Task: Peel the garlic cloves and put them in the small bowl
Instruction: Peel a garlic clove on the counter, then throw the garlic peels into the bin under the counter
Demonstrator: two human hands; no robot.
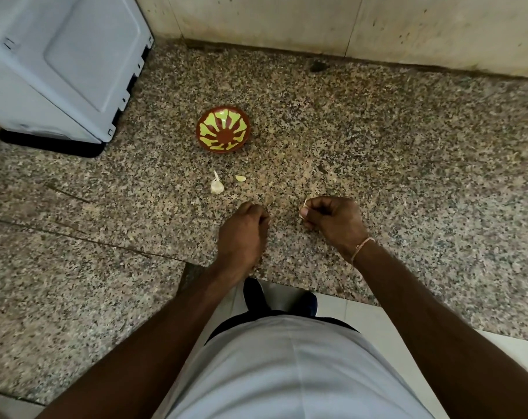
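Nearest you, your left hand (244, 225) hovers low over the granite counter (377, 152) with the fingers curled under; whether it holds a scrap of skin or nothing at all cannot be told from here. At its three o'clock, well apart from it, your right hand (332, 220) pinches a garlic clove (302, 210) between thumb and fingertips at the hand's nine o'clock edge. A wisp of papery skin sticks up toward twelve o'clock, so the clove's long axis seems to run roughly six to twelve, tip away from you. Holding it out at the fingertips probably keeps the skin exposed for your other hand to strip.

Farther out, at eleven o'clock from your left hand, the remaining garlic piece (216, 185) lies on the counter, its stem pointing to twelve. Just beside it at two o'clock lies a loose clove (240, 178), long axis running nine to three. Beyond both, the small bowl (223, 129) sits upright with no cloves in it, likely placed within easy reach for drop-offs.
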